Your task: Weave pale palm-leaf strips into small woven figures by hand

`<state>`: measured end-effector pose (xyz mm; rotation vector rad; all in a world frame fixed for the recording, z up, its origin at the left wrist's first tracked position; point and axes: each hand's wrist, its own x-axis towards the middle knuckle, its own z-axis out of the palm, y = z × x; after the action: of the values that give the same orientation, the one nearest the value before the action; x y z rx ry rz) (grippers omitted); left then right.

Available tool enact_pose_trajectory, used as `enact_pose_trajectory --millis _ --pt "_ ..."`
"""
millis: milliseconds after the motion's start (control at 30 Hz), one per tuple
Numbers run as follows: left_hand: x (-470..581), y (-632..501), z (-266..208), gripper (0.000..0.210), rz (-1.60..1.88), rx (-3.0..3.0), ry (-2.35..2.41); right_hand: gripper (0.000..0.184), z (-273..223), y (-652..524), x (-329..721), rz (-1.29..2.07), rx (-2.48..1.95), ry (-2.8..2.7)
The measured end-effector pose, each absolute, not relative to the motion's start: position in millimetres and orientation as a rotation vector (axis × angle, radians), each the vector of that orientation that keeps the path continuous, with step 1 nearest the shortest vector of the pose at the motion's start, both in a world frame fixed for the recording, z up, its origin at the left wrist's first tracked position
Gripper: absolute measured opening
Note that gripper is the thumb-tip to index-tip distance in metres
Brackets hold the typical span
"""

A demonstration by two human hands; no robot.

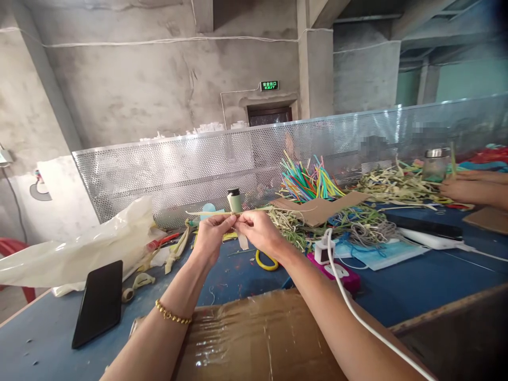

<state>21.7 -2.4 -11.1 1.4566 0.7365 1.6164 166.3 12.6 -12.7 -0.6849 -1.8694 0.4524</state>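
Note:
Both hands meet in mid-view above the blue table. My left hand [211, 234], with a gold beaded bracelet [172, 313] on its wrist, pinches a thin pale yellow-green strip [208, 214] between thumb and fingers. My right hand [260, 231] is closed on the same strip, its fingertips touching those of the left. The strip's ends stick out to both sides. A small pale piece [242, 242] hangs below the fingertips; what it belongs to is unclear. Just behind the hands stands a light green container with a black top [234, 200]. A yellow loop [266, 261] lies below my right hand.
A brown cardboard box [257, 338] is under my forearms. Left are a black phone [98, 304] and plastic sheeting [95, 246]. Right are colourful stems [307, 180], plant-like strips [288, 227], a face mask [391, 255] and a white cable [349, 304]. Another person's hands [472, 188] work far right.

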Motion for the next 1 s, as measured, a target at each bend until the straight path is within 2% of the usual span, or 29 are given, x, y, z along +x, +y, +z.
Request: enact_pose_trajectory --millis 167,533,1000 --pt "22.0 0.2 -12.4 0.022 1.664 1.4 0.708 0.03 -12.3 9.8 164.6 0.356 -0.701 -1.893" --pt "29.2 -9.4 -9.0 0.027 1.765 1.25 0.616 0.032 -10.8 7.3 164.0 0.389 -0.567 -1.946" --pt "25.7 -8.9 -6.8 0.025 1.767 1.181 0.585 0.028 -8.1 -3.0 161.3 0.452 -0.563 -1.973"
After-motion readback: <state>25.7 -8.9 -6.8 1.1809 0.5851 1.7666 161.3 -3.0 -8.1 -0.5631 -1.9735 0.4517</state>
